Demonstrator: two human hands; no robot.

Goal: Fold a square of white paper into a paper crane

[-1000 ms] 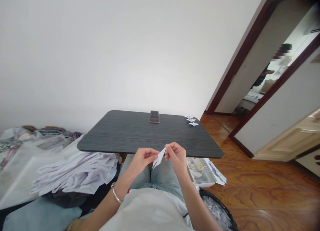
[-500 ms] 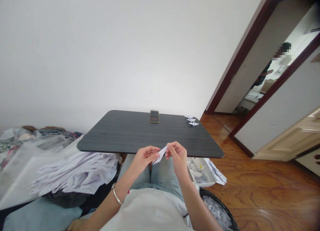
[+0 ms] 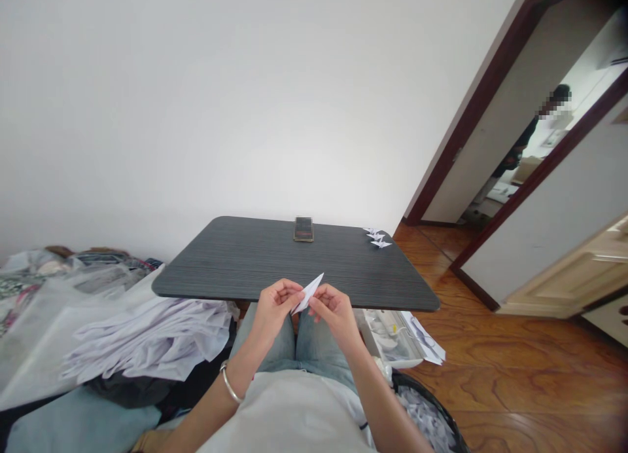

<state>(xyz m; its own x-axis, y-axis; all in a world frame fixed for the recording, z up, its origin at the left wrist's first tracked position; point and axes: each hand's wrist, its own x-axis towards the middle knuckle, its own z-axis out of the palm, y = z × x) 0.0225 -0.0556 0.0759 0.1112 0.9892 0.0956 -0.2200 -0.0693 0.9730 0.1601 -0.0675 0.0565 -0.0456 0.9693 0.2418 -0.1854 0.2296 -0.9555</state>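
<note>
A small folded piece of white paper (image 3: 310,290), long and pointed, is pinched between both my hands just over the near edge of the dark grey table (image 3: 245,263). My left hand (image 3: 275,304) grips its lower left end with closed fingers; a silver bracelet sits on that wrist. My right hand (image 3: 331,307) pinches it from the right, lower than the paper's upper tip. My lap in light jeans lies beneath.
A phone (image 3: 303,229) lies at the table's far edge, and a few small folded paper shapes (image 3: 377,237) sit at its far right corner. Crumpled white paper and bags (image 3: 147,338) pile up at my left. A bin (image 3: 426,414) stands at my right. Another person stands beyond the doorway (image 3: 534,139).
The paper has been turned so that its tip points up and to the right. My right hand dropped lower and shifted left. The person in the doorway moved slightly.
</note>
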